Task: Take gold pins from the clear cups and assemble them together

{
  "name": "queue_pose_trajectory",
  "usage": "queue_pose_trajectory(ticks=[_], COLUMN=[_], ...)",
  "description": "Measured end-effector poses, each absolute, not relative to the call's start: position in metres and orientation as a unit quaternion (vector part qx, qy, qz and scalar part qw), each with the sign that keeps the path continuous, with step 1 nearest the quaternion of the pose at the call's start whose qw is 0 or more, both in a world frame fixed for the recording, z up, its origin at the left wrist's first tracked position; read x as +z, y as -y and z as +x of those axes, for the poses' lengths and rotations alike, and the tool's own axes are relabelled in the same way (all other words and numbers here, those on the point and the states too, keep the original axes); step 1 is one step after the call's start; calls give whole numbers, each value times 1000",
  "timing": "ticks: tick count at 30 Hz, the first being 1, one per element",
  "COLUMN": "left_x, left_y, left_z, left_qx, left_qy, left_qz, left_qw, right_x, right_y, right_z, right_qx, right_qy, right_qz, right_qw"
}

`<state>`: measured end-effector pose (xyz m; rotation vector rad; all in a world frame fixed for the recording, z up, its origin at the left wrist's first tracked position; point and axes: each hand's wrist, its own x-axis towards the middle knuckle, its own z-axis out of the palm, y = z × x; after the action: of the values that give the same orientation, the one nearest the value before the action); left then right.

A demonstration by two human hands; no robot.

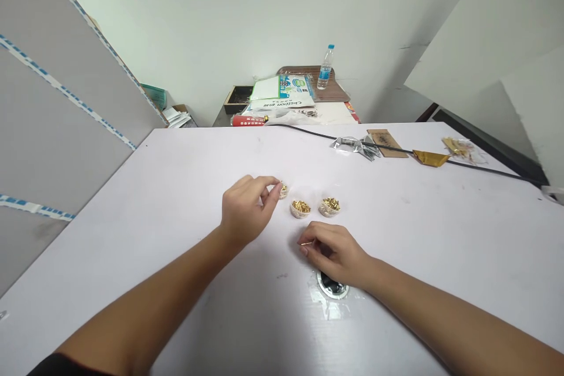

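My left hand [249, 207] is closed in a pinch at the left one of three small clear cups. That left cup [284, 191] holds small gold-coloured metal pieces and is partly hidden by my fingertips; whether they grip a piece is too small to tell. Just right of it stand the middle cup [300, 209] and the right cup [329, 207], both filled with similar gold-coloured pieces. My right hand [337, 251], nearer to me, pinches a thin copper-coloured pin [307, 243] between thumb and fingers. Partly under that hand's wrist lies a round black disc with a pale rim [331, 286].
A black cable [304, 130] runs along the table's far side, past silvery packets [358, 147], a brown card [388, 143] and a gold-coloured packet [430, 157]. Beyond the edge stand a water bottle [325, 69] and printed packaging [286, 91]. A grey panel [57, 82] rises at left.
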<state>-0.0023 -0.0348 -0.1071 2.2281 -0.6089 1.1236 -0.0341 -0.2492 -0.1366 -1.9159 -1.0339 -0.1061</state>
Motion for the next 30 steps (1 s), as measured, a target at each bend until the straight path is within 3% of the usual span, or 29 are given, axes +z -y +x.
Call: queue_pose_trajectory(ticks=[5, 7, 12, 17, 21, 30], left_x=[-113, -115, -115, -126, -136, -137], left_y=[29, 27, 32, 44, 44, 39], left_z=[16, 17, -2, -29, -31, -21], left_qx=[451, 466, 446, 166, 32, -17], left_qy=[205, 203, 293, 310, 302, 275], left_qz=[852, 844, 773, 737, 714, 718], left_qw=[171, 171, 343, 577, 631, 639], right_x=[-137, -136, -135, -138, -142, -140], right_y=[248, 248, 247, 249, 251, 252], right_z=[-34, -34, -32, -30, -30, -30], right_qx=[-46, -51, -56, -68, -76, -61], right_qy=[437, 452, 486, 502, 494, 470], right_qz=[-778, -777, -777, -786, -789, -786], right_qw=[449, 436, 396, 354, 357, 398])
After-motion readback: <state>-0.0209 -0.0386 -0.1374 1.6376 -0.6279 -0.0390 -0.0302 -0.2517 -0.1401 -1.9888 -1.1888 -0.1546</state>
